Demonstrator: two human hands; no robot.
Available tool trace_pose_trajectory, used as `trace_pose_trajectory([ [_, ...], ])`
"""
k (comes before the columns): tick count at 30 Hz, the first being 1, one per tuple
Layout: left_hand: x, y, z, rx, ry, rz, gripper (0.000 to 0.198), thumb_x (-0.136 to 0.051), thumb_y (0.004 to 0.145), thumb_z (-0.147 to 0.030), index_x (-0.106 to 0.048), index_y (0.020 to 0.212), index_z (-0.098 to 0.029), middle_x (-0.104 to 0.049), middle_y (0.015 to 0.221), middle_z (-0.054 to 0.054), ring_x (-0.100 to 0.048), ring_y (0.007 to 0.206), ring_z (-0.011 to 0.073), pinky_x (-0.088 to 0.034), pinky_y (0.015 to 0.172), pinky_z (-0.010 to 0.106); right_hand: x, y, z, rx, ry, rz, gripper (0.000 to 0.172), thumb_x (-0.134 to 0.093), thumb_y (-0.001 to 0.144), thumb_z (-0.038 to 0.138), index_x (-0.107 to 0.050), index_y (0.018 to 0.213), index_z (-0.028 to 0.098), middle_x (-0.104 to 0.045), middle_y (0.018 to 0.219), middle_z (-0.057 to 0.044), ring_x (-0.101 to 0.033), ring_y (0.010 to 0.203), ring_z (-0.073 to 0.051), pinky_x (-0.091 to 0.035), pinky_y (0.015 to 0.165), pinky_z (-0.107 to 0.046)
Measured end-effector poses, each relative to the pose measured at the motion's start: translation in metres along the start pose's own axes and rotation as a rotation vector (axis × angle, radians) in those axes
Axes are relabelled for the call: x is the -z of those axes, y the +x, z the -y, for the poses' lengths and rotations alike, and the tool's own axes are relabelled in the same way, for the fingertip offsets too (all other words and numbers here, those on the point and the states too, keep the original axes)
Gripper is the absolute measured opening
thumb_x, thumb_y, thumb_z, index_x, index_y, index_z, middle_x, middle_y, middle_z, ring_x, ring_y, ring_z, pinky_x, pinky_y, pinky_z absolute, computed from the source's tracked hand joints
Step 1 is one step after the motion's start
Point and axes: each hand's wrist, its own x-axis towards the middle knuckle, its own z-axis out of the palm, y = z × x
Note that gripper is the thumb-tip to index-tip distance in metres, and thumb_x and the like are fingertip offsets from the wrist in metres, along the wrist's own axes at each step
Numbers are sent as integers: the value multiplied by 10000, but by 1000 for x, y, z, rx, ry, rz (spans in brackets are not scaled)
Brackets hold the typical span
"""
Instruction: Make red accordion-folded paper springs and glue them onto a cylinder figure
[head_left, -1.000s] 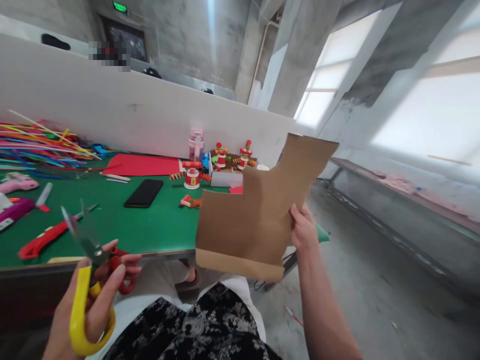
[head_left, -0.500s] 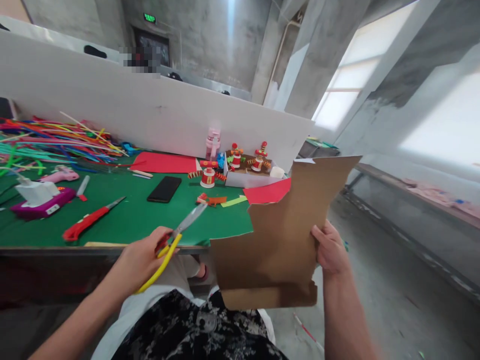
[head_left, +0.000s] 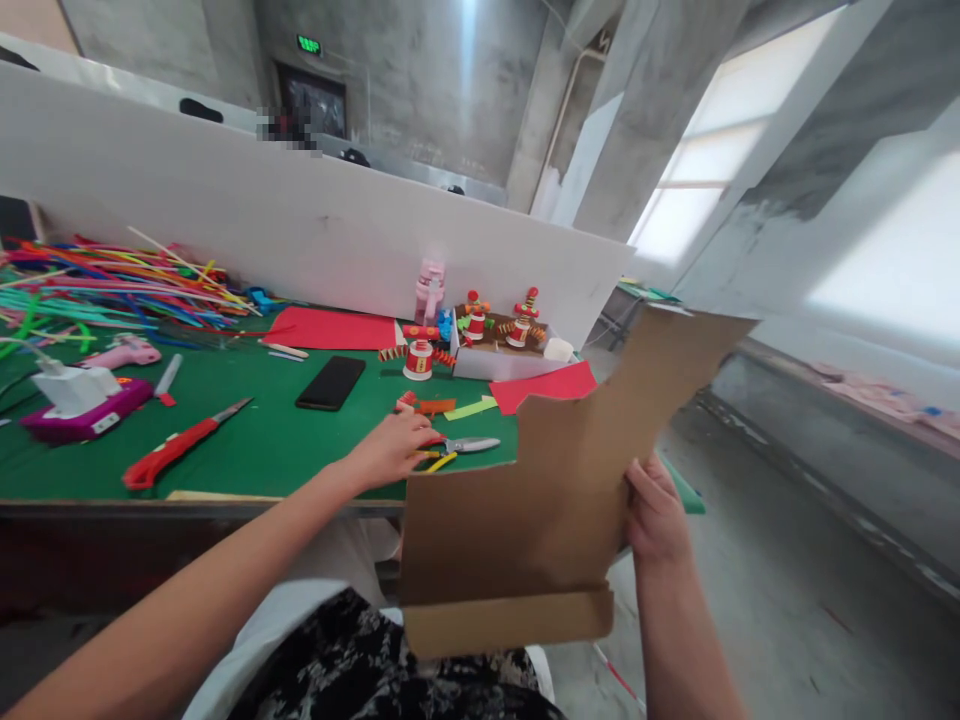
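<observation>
My left hand [head_left: 394,448] has its fingers around the handles of a pair of scissors [head_left: 474,444], low over the green table, with the blades pointing right; part of the yellow handle is hidden. My right hand [head_left: 660,510] grips the right edge of a large brown cardboard piece [head_left: 510,540], tilted in front of my body. The cardboard has a notched, jagged upper edge and a fold along its bottom. Just beyond the scissors lie an orange paper piece [head_left: 435,407] and a light-green paper strip [head_left: 471,408].
On the table are a red utility knife [head_left: 171,452], a black phone [head_left: 331,383], red paper sheets [head_left: 334,328] and a paper-cup figure [head_left: 418,360]. A box [head_left: 491,362] holds more figures beside a pink bottle [head_left: 430,290]. Coloured pipe cleaners [head_left: 112,285] are heaped left, near a purple power strip [head_left: 94,410].
My left hand has moved forward and right with the scissors, from the table's front edge to over the tabletop. The cardboard has tilted, its top swinging right.
</observation>
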Motion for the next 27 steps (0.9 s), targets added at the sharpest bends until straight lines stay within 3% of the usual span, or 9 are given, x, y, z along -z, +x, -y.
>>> trace_pose_trajectory([
  [2, 9, -21, -2, 90, -221, -197, 321, -446, 892, -329, -696, 1044, -196, -694, 1123, 114, -591, 1112, 253, -446, 973, 396, -1, 3, -2, 67, 26, -90, 334, -797, 642, 354, -705, 950, 265, -775, 952, -14, -722, 842, -188, -572, 790, -313],
  [4, 13, -50, -11, 327, -575, -298, 424, -387, 920, -456, -700, 1034, -193, -716, 955, 87, -643, 859, 219, -515, 800, 357, -6, 7, -6, 149, 67, -201, 312, -765, 683, 346, -695, 977, 267, -768, 998, -7, -714, 906, -184, -563, 846, -326],
  [7, 0, -91, -39, 550, -1041, -454, 509, -449, 874, -572, -616, 1187, -206, -694, 1058, 102, -568, 593, 150, -486, 551, 306, -32, 15, -20, 263, 124, -316, 361, -696, 759, 366, -653, 1105, 276, -734, 1126, -5, -678, 1056, -190, -535, 950, -367],
  [10, -21, -105, -72, 703, -1287, -378, 628, -553, 785, -652, -573, 1225, -204, -701, 974, 122, -547, 522, 147, -453, 463, 295, -82, 20, -34, 213, 230, -329, 407, -617, 822, 409, -596, 1206, 274, -704, 1191, -12, -653, 1119, -186, -519, 990, -387],
  [13, -18, -91, -80, 642, -1345, -350, 560, -667, 681, -641, -640, 1038, -211, -657, 685, 48, -532, 496, 160, -426, 437, 277, -143, 16, -43, 22, 378, -183, 420, -571, 855, 394, -558, 1252, 259, -702, 1192, -33, -659, 1113, -189, -515, 999, -409],
  [16, 17, -74, -55, 723, -1212, -544, 436, -662, 693, -612, -543, 594, -204, -461, 422, -18, -400, 396, 110, -350, 397, 242, -188, 10, -48, -47, 446, -2, 434, -552, 874, 404, -522, 1292, 293, -697, 1199, -34, -666, 1103, -200, -519, 997, -434],
  [18, 44, -69, -28, 819, -1120, -694, 418, -768, 592, -557, -549, 633, -203, -467, 438, -49, -320, 358, 76, -247, 343, 212, -203, 10, -53, -58, 454, 64, 423, -547, 885, 427, -528, 1285, 290, -708, 1165, -51, -678, 1078, -215, -532, 977, -442],
  [22, 86, -64, 17, 901, -1079, -780, 464, -847, 472, -485, -533, 636, -186, -380, 371, -100, -261, 323, 41, -192, 322, 165, -213, 23, -70, -55, 386, 153, 450, -525, 910, 485, -511, 1312, 283, -692, 1189, -72, -683, 1051, -213, -548, 946, -418],
  [27, 139, -34, 64, 896, -1049, -1048, 281, -753, 582, -197, -478, 636, -182, -401, 391, -113, -236, 281, 40, -253, 290, 178, -223, 34, -105, 66, 34, 420, 592, -577, 899, 432, -399, 1438, 266, -592, 1338, -118, -665, 1020, -188, -566, 849, -333],
])
